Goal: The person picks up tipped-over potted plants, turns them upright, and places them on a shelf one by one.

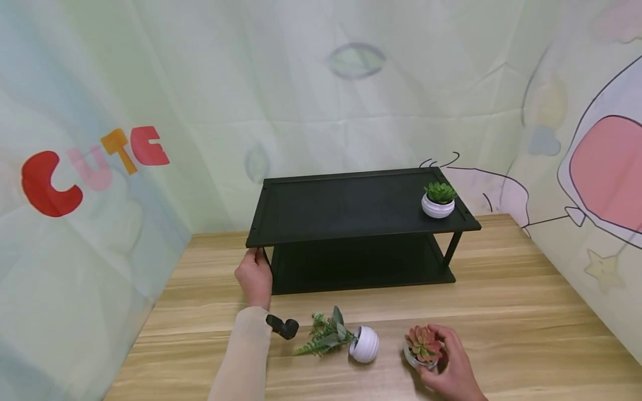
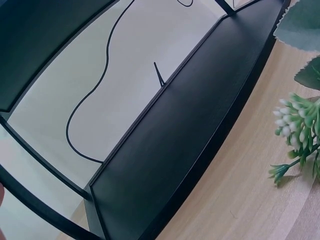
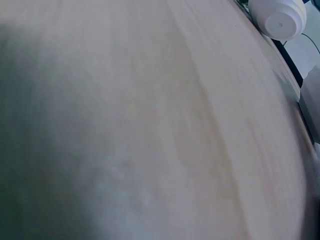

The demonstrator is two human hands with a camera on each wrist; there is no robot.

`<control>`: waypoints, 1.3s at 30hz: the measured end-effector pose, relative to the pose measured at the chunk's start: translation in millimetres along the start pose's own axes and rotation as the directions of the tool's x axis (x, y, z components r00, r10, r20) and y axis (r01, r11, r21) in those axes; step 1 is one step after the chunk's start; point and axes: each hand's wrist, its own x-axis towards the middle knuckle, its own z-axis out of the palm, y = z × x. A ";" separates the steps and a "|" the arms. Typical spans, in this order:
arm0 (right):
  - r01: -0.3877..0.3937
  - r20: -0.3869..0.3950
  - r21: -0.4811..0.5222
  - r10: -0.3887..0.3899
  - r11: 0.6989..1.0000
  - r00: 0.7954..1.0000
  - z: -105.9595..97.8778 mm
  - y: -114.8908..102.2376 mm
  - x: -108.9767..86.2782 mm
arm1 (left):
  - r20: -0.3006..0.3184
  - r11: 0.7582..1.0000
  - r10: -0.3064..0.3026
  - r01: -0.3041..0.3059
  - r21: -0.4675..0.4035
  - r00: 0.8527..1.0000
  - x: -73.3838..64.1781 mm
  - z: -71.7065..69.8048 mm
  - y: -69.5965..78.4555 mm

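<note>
In the head view, the red-and-green rosette succulent in a small pale round pot [image 1: 423, 346] is sitting toward five o'clock, its leaves facing upward; the right hand [image 1: 453, 367] is curling thumb and fingers around it. The long, matte black two-tier rack [image 1: 346, 209] is stretching from nine to three o'clock, the left hand [image 1: 254, 278] gripping its nine-o'clock end.

In the left wrist view, the rack's lower tier is slanting from seven to one o'clock.

In the right wrist view, a white round pot [image 3: 280, 22] is showing its base toward two o'clock.
</note>
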 end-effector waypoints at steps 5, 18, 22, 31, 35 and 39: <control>0.021 -0.003 0.000 -0.021 1.000 1.000 -0.4 1.3 -0.3 | -0.006 1.000 0.010 -0.010 0.002 1.000 0.0 -0.8 0.3; -0.122 0.053 0.003 0.121 0.993 0.991 -5.6 -1.9 -1.7 | -0.002 1.000 0.010 -0.010 0.015 1.000 3.7 1.2 0.6; -0.131 0.049 0.009 0.131 0.991 0.990 -5.1 -2.7 -1.3 | -0.009 1.000 0.016 -0.016 0.006 1.000 3.4 0.5 0.1; -0.174 0.029 -0.036 0.175 0.984 0.984 -7.0 -6.0 -2.1 | 0.000 1.000 0.019 -0.019 0.022 1.000 0.2 -1.0 0.4; -0.108 -0.011 -0.093 0.108 0.990 0.994 -9.4 -7.4 -0.2 | -0.005 0.999 0.027 -0.027 0.026 1.000 -0.1 -0.9 -0.6; 0.006 -0.051 -0.080 -0.010 0.997 0.999 -11.6 -8.9 4.7 | -0.015 0.999 0.042 -0.041 0.026 0.999 0.6 -1.0 -0.8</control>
